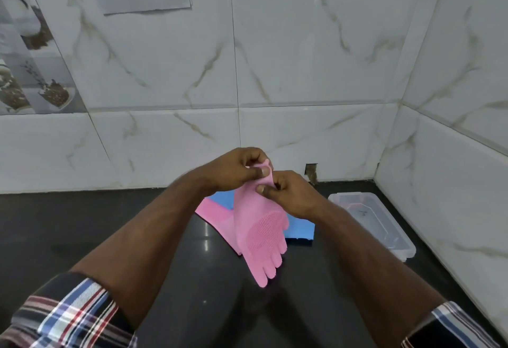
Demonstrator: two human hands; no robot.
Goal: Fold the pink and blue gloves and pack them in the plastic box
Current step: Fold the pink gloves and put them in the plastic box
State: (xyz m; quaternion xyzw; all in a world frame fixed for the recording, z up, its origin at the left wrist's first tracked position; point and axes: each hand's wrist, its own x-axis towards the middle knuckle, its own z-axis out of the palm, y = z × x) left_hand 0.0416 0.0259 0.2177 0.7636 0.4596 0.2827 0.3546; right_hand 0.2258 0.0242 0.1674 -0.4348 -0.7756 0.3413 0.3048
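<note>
Both hands meet at the centre of the frame, raised above the dark countertop (82, 237). The left hand (236, 170) pinches the cuff end of a pink glove (258, 237) between thumb and curled fingers, and the right hand (288, 193) pinches the same cuff just beside it, so the glove hangs down from the two grips with its bristled palm facing the camera and its fingers pointing toward the lower middle of the frame. It hangs at full length, with no fold in it yet.

Behind it, lying flat on the counter, is a second pink glove (211, 210), partly hidden by the hanging one, and under or beside that some blue glove material (299, 228) showing at the centre and centre right (how many blue gloves there are I cannot tell, since only flat patches are visible). None of these looks folded.

The plastic box (395, 246) sits at the right of the frame, near the corner of the tiled wall (302, 58), well apart from the hands, lid off. I see no glove inside it, only a faint mark on its base.

By my reading the task is at its very start: the first pink glove is merely picked up, nothing is folded, nothing packed. All the folding, and then placing each glove in the box, appears to remain
</note>
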